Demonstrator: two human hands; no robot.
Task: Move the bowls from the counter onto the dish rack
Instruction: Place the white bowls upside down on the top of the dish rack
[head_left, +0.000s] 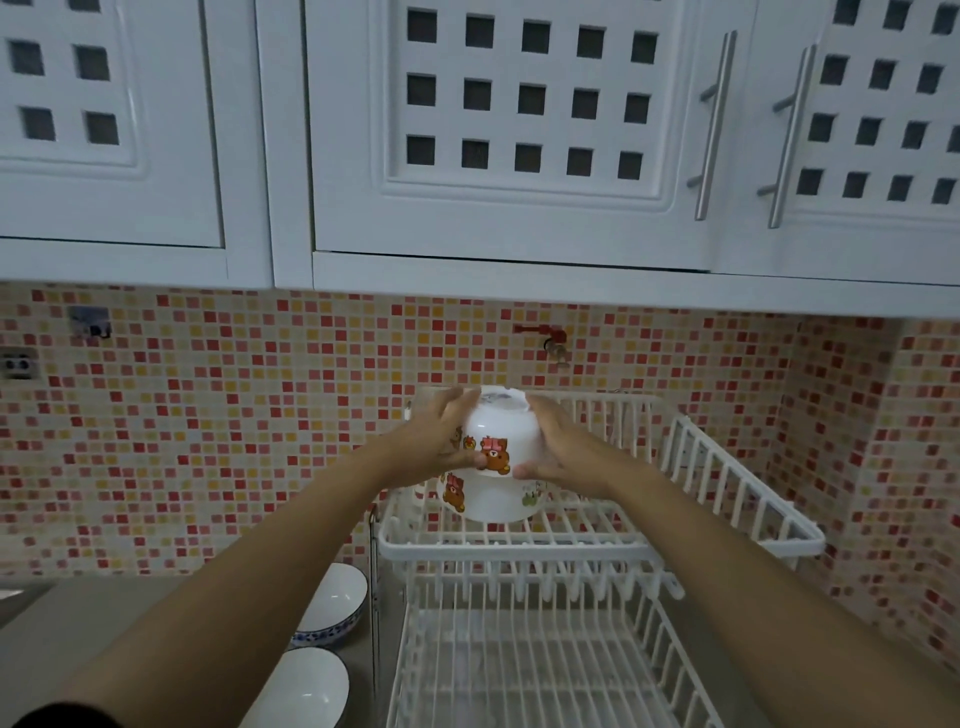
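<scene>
A white two-tier dish rack stands on the counter at the right. On its upper tier a white bowl with bear pictures lies upside down. A second bear bowl sits upside down on top of it, held between my left hand and my right hand, one on each side. Two more white bowls wait on the counter left of the rack: one with a blue patterned rim and a plain one nearer to me, partly hidden by my left forearm.
White wall cabinets with bar handles hang low above the rack. A mosaic tiled wall runs behind, with a red tap and a socket. The rack's lower tier holds nothing. A sink edge shows at far left.
</scene>
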